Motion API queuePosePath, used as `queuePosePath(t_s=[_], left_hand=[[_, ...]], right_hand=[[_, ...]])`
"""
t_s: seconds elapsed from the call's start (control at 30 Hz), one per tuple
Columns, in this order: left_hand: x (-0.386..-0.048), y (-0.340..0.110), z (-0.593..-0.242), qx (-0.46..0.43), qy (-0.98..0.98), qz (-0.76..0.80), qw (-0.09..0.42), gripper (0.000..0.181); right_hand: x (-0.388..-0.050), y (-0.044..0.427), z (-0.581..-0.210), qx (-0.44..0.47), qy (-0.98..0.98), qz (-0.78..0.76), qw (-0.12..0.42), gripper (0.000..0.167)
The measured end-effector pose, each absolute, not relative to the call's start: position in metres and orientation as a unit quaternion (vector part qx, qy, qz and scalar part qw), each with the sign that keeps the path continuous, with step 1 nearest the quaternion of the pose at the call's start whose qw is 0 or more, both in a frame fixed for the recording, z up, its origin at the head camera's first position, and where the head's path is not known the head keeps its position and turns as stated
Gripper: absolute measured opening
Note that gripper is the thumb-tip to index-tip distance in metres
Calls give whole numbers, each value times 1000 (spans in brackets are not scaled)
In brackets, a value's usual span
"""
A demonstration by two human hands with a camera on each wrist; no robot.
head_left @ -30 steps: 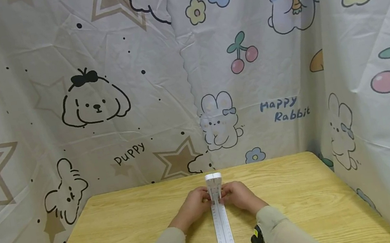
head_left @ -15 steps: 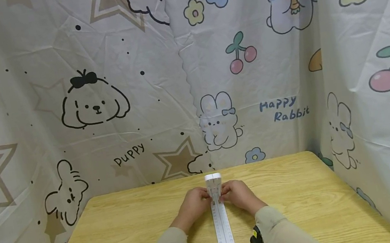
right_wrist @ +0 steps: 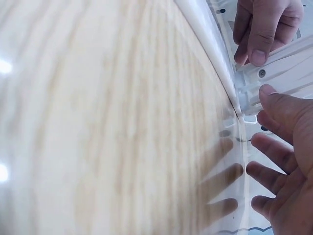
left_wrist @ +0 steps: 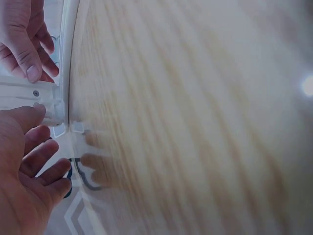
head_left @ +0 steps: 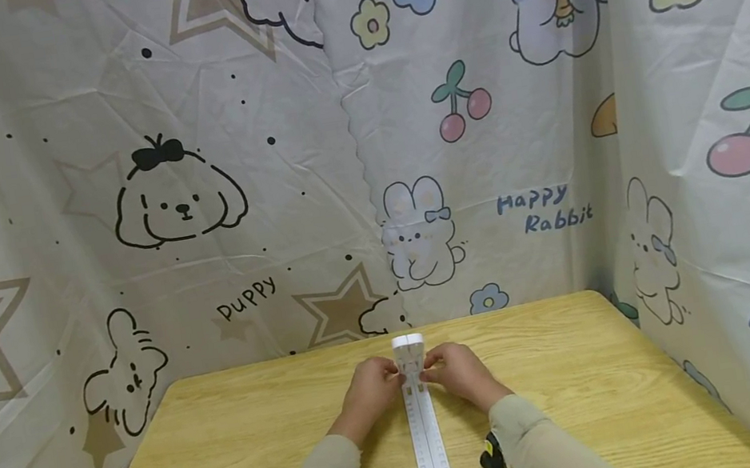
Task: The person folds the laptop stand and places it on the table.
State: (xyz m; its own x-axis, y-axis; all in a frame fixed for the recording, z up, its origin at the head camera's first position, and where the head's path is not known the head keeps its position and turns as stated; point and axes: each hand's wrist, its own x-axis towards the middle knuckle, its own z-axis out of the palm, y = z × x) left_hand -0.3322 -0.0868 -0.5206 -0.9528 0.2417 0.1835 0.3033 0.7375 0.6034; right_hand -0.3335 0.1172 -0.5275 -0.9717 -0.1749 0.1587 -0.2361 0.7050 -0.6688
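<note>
A white plastic device (head_left: pixel 430 444) stands on the wooden table in the middle of the head view; I cannot tell its exact kind. Its long flat strip, with rows of small slots, points toward me, and an upright part rises at the far end. My left hand (head_left: pixel 371 392) pinches the lower upright part from the left. From the right, my right hand (head_left: pixel 463 376) pinches the same part. Both wrist views show the thumbs on the white plastic beside a small screw (left_wrist: pixel 36 93). In the right wrist view, the other fingers (right_wrist: pixel 274 152) of the right hand spread loosely.
The yellow wood-grain table (head_left: pixel 267 436) extends around the device on both sides. Patterned curtains (head_left: pixel 197 212) hang behind it and along the right side. A black wrist camera (head_left: pixel 493 455) sits under the right sleeve, close above the tabletop.
Both hands have risen slightly along the upright part, uncovering two small tan spots at its foot. The flat strip stays nearly in place.
</note>
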Motion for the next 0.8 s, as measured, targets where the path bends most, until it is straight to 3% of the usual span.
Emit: queuePosePath(t_s=[0.2, 0.53, 0.8], left_hand=[[-333, -88, -520, -153, -920, -356, 55, 26], [-336, -92, -520, -200, -879, -430, 52, 24], [-335, -94, -520, -186, -851, -490, 13, 19]], right_hand=[[-335, 117, -524, 101, -920, 376, 39, 13], [-338, 118, -524, 162, -875, 456, 28, 17], [-342, 121, -525, 194, -838, 511, -4, 20]])
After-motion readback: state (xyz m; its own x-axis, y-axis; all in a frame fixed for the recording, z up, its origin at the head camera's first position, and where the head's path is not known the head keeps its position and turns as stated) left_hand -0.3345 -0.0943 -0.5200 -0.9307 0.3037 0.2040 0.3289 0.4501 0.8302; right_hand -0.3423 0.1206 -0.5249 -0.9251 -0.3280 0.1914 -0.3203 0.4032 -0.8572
